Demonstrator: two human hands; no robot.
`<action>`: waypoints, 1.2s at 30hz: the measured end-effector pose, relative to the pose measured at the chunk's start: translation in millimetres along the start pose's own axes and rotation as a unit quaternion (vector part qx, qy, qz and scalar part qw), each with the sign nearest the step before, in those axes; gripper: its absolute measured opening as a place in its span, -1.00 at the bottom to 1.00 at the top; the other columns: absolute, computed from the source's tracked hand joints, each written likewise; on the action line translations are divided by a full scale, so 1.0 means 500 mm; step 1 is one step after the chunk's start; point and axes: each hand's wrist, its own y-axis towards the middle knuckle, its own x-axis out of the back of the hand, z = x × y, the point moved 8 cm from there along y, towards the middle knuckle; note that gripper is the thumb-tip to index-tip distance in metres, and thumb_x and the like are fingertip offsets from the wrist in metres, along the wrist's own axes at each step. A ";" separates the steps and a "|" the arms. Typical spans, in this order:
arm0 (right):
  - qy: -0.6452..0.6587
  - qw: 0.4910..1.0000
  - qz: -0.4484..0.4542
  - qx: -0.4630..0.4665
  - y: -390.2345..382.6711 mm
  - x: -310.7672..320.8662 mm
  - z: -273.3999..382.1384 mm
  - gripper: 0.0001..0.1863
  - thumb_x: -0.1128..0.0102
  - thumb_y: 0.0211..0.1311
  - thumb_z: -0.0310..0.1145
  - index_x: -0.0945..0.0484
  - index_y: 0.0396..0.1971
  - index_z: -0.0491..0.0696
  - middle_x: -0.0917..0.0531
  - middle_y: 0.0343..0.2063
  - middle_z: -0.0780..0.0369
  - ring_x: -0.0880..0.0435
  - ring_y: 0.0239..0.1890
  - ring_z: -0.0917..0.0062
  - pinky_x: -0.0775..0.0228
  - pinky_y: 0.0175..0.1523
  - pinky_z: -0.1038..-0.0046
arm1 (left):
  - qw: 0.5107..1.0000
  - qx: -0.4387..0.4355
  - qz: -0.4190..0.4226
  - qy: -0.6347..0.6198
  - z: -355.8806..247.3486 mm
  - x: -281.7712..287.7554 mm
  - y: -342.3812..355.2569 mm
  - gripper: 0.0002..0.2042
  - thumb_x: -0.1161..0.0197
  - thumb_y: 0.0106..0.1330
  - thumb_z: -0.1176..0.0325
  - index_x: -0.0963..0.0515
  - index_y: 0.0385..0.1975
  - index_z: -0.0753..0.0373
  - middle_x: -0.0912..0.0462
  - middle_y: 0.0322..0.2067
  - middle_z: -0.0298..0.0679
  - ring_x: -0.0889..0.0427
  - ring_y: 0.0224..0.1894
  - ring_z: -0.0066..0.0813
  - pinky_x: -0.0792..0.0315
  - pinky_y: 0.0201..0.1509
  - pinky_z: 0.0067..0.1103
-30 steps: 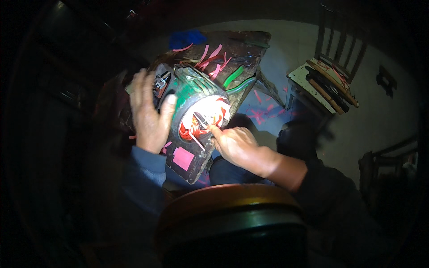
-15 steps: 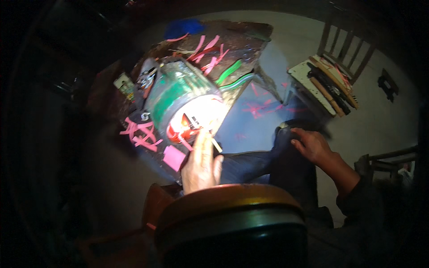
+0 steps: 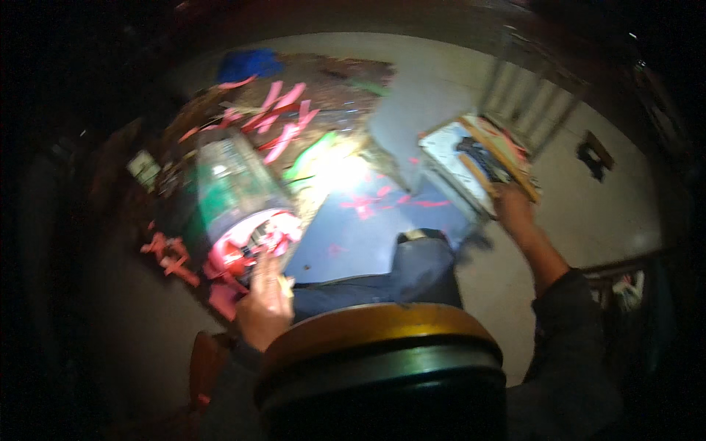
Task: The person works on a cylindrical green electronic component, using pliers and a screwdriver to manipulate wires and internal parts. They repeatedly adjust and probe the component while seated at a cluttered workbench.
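A green and grey tapered cylinder (image 3: 239,184) lies on its side with its broad end toward me. Bright pink and red material (image 3: 254,239) shows at that end, partly washed out by the light. My left hand (image 3: 263,309) rests at its lower edge, fingers stretched out against it. A small pale piece (image 3: 287,284) shows beside the thumb; whether it is held I cannot tell. My right hand (image 3: 512,207) is over the near edge of a low stool (image 3: 443,143), at the wooden-handled tools (image 3: 478,173) lying there. Blur hides its fingertips.
Pink strips (image 3: 283,106) and a green strip (image 3: 312,156) lie on the dark worktop (image 3: 346,70), by a blue bundle (image 3: 250,65). More pink strips (image 3: 170,257) lie left of the cylinder. A blue-grey sheet (image 3: 346,250) spans toward my knees. A dark object (image 3: 594,156) sits on the floor.
My right hand has moved from beside my knee forward to the tools on the stool. My left hand stays at the cylinder's end. The whole view has swung, shifting things left and down.
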 end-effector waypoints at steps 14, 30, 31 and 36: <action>-0.124 0.960 0.198 -0.152 0.110 -0.174 -0.214 -0.47 -0.58 0.21 -0.27 -0.67 0.14 -0.16 -0.70 0.07 -0.05 -0.72 0.17 0.04 -0.60 0.25 0.10 | 0.991 -0.034 -0.100 0.079 -0.048 0.045 0.024 -0.42 -0.58 0.21 0.33 -0.63 0.26 0.33 -0.68 0.30 -0.07 -0.84 -0.38 -0.26 -0.67 -0.41 -0.44; 0.185 0.979 -0.009 -0.084 0.107 -0.169 -0.155 -0.64 -0.45 0.34 -0.35 -0.64 -0.01 -0.28 -0.79 -0.14 -0.05 -0.79 -0.14 0.23 -0.60 0.01 0.21 | 0.998 -0.011 -0.046 -0.030 -0.010 0.027 0.009 -0.39 -0.60 0.21 0.41 -0.57 0.28 0.40 -0.64 0.31 0.12 -0.87 -0.17 -0.08 -0.75 -0.22 -0.40; 0.216 0.974 -0.044 -0.046 0.085 -0.147 -0.105 -0.61 -0.44 0.34 -0.29 -0.64 0.00 -0.28 -0.79 -0.18 -0.04 -0.79 -0.16 0.25 -0.61 0.00 0.22 | 0.999 -0.006 -0.035 -0.021 -0.010 0.024 0.007 -0.39 -0.61 0.20 0.40 -0.58 0.27 0.39 -0.64 0.30 0.13 -0.87 -0.18 -0.09 -0.75 -0.22 -0.40; 0.321 0.941 0.035 0.096 0.032 -0.057 0.169 -0.63 -0.45 0.28 -0.28 -0.68 0.00 -0.16 -0.81 -0.24 0.06 -0.81 -0.22 0.28 -0.65 -0.04 0.26 | 0.999 0.012 -0.036 -0.012 -0.013 0.027 0.010 -0.40 -0.62 0.20 0.37 -0.60 0.26 0.36 -0.67 0.28 0.09 -0.87 -0.20 -0.10 -0.74 -0.23 -0.40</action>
